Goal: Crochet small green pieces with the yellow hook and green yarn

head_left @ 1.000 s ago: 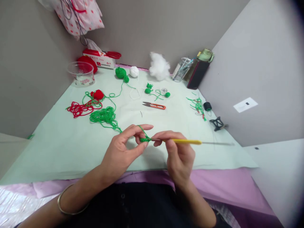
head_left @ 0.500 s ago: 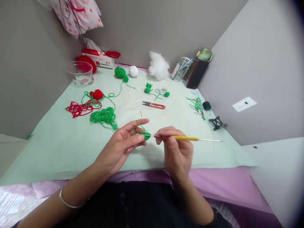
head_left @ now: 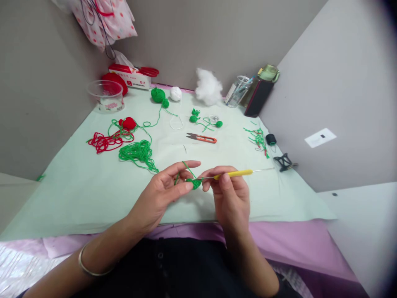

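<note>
My left hand pinches a small green crochet piece between thumb and fingers. A strand of green yarn runs over its raised index finger down to the piece. My right hand is closed around the yellow handle of a crochet hook. The hook's metal shaft points left and meets the top edge of the green piece; its very tip is hard to make out. A loose heap of green yarn lies on the table left of my hands.
Orange thread snips lie beyond my hands. Farther back are small green crochet balls, white stuffing and a green yarn ball. Red yarn and a clear tub are at left. Yarn scraps and black thread lie right.
The crochet hook has tilted, its right end rising and swinging away from me. My left hand and the green piece have shifted slightly right and nearer to me.
</note>
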The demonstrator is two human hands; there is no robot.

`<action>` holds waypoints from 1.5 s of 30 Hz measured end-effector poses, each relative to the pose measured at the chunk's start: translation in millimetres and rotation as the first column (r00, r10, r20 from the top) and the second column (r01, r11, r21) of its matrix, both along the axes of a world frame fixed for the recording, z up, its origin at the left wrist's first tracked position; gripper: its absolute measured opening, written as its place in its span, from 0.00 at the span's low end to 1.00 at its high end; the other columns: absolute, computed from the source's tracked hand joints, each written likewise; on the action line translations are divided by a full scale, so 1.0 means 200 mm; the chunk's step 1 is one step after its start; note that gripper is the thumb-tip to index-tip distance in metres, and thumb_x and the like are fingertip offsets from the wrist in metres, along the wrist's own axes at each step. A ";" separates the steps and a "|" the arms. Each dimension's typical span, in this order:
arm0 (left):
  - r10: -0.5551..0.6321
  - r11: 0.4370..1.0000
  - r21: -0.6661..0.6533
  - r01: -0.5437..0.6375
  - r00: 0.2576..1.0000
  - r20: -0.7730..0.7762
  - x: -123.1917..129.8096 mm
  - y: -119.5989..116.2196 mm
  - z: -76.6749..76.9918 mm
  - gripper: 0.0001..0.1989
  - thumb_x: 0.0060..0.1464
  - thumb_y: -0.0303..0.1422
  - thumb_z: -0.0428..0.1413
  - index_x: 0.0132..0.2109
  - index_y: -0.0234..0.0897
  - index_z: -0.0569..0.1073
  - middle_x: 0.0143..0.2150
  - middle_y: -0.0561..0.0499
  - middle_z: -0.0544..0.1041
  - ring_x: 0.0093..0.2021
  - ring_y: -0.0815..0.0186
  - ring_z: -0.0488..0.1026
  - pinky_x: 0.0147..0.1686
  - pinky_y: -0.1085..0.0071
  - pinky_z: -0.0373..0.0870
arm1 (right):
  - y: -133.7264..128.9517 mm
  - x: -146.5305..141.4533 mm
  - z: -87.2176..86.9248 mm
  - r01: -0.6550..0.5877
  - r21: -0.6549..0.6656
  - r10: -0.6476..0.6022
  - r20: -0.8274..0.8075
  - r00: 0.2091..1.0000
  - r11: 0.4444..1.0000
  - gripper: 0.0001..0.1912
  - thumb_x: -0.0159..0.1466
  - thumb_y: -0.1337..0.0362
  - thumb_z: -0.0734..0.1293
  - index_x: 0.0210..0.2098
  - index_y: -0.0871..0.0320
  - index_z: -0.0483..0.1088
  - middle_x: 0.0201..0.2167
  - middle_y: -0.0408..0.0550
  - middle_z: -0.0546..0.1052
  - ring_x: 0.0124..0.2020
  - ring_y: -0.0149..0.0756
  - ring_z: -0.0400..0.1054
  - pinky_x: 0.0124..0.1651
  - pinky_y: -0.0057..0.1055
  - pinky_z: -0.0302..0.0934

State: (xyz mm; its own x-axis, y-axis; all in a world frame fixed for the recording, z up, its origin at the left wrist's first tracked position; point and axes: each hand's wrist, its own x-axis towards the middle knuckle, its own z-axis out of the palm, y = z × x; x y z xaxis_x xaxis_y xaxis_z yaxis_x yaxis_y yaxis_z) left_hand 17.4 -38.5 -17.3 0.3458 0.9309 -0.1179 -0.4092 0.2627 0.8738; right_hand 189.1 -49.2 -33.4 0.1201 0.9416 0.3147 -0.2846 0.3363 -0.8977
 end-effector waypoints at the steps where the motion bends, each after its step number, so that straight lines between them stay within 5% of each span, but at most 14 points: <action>1: -0.002 1.000 0.009 0.002 1.000 -0.008 0.00 0.00 0.00 0.16 0.57 0.34 0.69 0.52 0.52 0.86 0.40 0.52 0.76 0.46 0.66 0.69 0.48 0.74 0.66 | 0.00 0.00 0.00 0.001 0.005 -0.001 0.006 1.000 1.000 0.09 0.74 0.58 0.68 0.41 0.52 0.80 0.35 0.45 0.84 0.30 0.31 0.75 0.37 0.31 0.74; 8: 0.049 0.987 0.158 -0.021 0.983 -0.176 -0.02 0.00 -0.02 0.17 0.61 0.29 0.65 0.54 0.54 0.85 0.39 0.55 0.76 0.39 0.69 0.67 0.43 0.74 0.66 | -0.05 0.02 0.00 0.049 0.103 -0.069 0.201 0.977 0.993 0.11 0.77 0.63 0.62 0.45 0.53 0.78 0.39 0.46 0.85 0.33 0.32 0.78 0.40 0.33 0.75; 11: 0.165 0.952 0.297 -0.068 0.934 -0.317 -0.01 -0.02 -0.02 0.18 0.59 0.26 0.64 0.53 0.51 0.85 0.37 0.55 0.74 0.34 0.70 0.66 0.42 0.72 0.66 | -0.07 0.03 0.00 0.089 0.268 -0.203 0.435 0.877 0.959 0.12 0.76 0.68 0.62 0.49 0.53 0.77 0.41 0.48 0.84 0.35 0.33 0.78 0.40 0.35 0.75; 14: 0.263 0.926 0.358 -0.122 0.888 -0.376 0.00 -0.03 -0.02 0.18 0.58 0.25 0.64 0.54 0.48 0.84 0.38 0.56 0.74 0.30 0.71 0.63 0.41 0.71 0.66 | -0.08 0.02 -0.01 0.038 0.494 -0.350 0.558 0.753 0.869 0.13 0.75 0.68 0.62 0.53 0.53 0.76 0.41 0.51 0.85 0.40 0.40 0.80 0.40 0.38 0.76; 16: 0.252 0.937 0.325 -0.129 0.894 -0.371 0.01 -0.04 -0.03 0.18 0.59 0.26 0.64 0.54 0.48 0.84 0.38 0.56 0.74 0.28 0.72 0.61 0.38 0.71 0.66 | -0.08 0.02 -0.02 0.030 0.551 -0.391 0.552 0.737 0.834 0.13 0.75 0.68 0.62 0.53 0.53 0.76 0.40 0.52 0.85 0.42 0.42 0.81 0.39 0.39 0.77; 21: 0.155 0.968 0.235 -0.086 0.943 -0.295 -0.01 -0.03 -0.03 0.18 0.60 0.30 0.65 0.56 0.51 0.83 0.38 0.56 0.75 0.32 0.71 0.63 0.39 0.72 0.64 | -0.08 0.02 -0.01 0.135 0.386 -0.302 0.415 0.858 0.913 0.14 0.76 0.70 0.60 0.52 0.52 0.76 0.40 0.48 0.84 0.33 0.35 0.78 0.37 0.36 0.75; 24: 0.159 0.966 0.246 -0.082 0.937 -0.312 -0.01 -0.02 -0.03 0.18 0.60 0.29 0.65 0.56 0.50 0.83 0.37 0.56 0.75 0.31 0.71 0.63 0.38 0.72 0.64 | -0.07 0.03 -0.01 0.096 0.381 -0.274 0.445 0.853 0.920 0.14 0.76 0.71 0.61 0.53 0.52 0.76 0.41 0.47 0.84 0.35 0.35 0.78 0.38 0.36 0.74; 29: 0.202 0.955 0.274 -0.109 0.919 -0.339 0.01 -0.04 -0.01 0.18 0.57 0.26 0.67 0.53 0.48 0.84 0.37 0.57 0.76 0.28 0.74 0.63 0.39 0.73 0.66 | -0.07 0.02 -0.04 0.016 0.534 -0.393 0.601 0.696 0.845 0.16 0.74 0.71 0.63 0.57 0.53 0.75 0.43 0.52 0.84 0.41 0.39 0.79 0.41 0.38 0.76; 33: 0.044 0.999 -0.008 -0.044 0.996 -0.073 0.03 -0.04 0.00 0.22 0.55 0.32 0.71 0.57 0.46 0.83 0.34 0.57 0.75 0.29 0.74 0.65 0.35 0.77 0.67 | -0.09 0.01 -0.07 0.078 0.633 -0.576 0.638 0.510 0.770 0.21 0.69 0.73 0.69 0.57 0.45 0.78 0.45 0.51 0.83 0.44 0.42 0.79 0.41 0.39 0.77; 35: -0.043 0.985 -0.163 0.059 0.994 0.102 0.03 -0.02 0.00 0.23 0.54 0.33 0.72 0.57 0.44 0.83 0.29 0.59 0.72 0.24 0.77 0.58 0.37 0.77 0.69 | -0.09 0.01 -0.07 0.134 0.617 -0.569 0.590 0.572 0.775 0.19 0.71 0.71 0.68 0.56 0.45 0.79 0.44 0.50 0.83 0.43 0.42 0.79 0.40 0.40 0.77; 37: -0.060 0.968 -0.227 0.103 0.980 0.190 0.02 0.00 0.00 0.19 0.55 0.32 0.71 0.55 0.42 0.85 0.27 0.62 0.68 0.21 0.80 0.50 0.43 0.75 0.73 | -0.08 0.01 -0.04 0.204 0.516 -0.482 0.492 0.725 0.832 0.15 0.74 0.69 0.65 0.53 0.48 0.80 0.40 0.50 0.82 0.38 0.40 0.77 0.37 0.40 0.75; 40: -0.019 0.980 -0.191 0.058 0.980 0.200 0.01 0.02 0.00 0.18 0.55 0.30 0.71 0.53 0.44 0.86 0.32 0.59 0.73 0.25 0.79 0.60 0.50 0.73 0.72 | -0.05 0.01 0.00 0.206 0.320 -0.306 0.306 0.901 0.925 0.12 0.75 0.66 0.63 0.46 0.50 0.80 0.35 0.47 0.81 0.32 0.36 0.74 0.35 0.38 0.72; 42: -0.023 0.989 -0.137 0.047 0.984 0.176 0.01 0.01 0.00 0.19 0.54 0.30 0.72 0.53 0.46 0.86 0.37 0.55 0.77 0.34 0.74 0.70 0.48 0.74 0.71 | -0.04 0.00 0.02 0.144 0.263 -0.220 0.289 0.932 0.954 0.11 0.75 0.65 0.65 0.45 0.50 0.81 0.37 0.47 0.82 0.35 0.36 0.75 0.37 0.37 0.72; 45: -0.007 0.998 -0.055 0.012 0.995 0.097 0.03 -0.01 0.00 0.17 0.55 0.32 0.72 0.52 0.47 0.87 0.38 0.53 0.78 0.42 0.68 0.72 0.47 0.74 0.69 | -0.04 -0.01 0.02 0.134 0.278 -0.232 0.358 0.904 0.951 0.11 0.75 0.67 0.65 0.47 0.50 0.81 0.39 0.47 0.83 0.37 0.36 0.76 0.39 0.36 0.74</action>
State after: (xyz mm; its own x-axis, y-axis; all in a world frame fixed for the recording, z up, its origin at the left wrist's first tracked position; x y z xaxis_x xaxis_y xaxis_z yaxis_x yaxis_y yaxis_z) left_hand 23.3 -40.0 -18.0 0.3669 0.9205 -0.1346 -0.4881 0.3137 0.8145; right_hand 186.3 -57.1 -29.3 0.1072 0.8037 0.5853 0.1516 0.5685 -0.8086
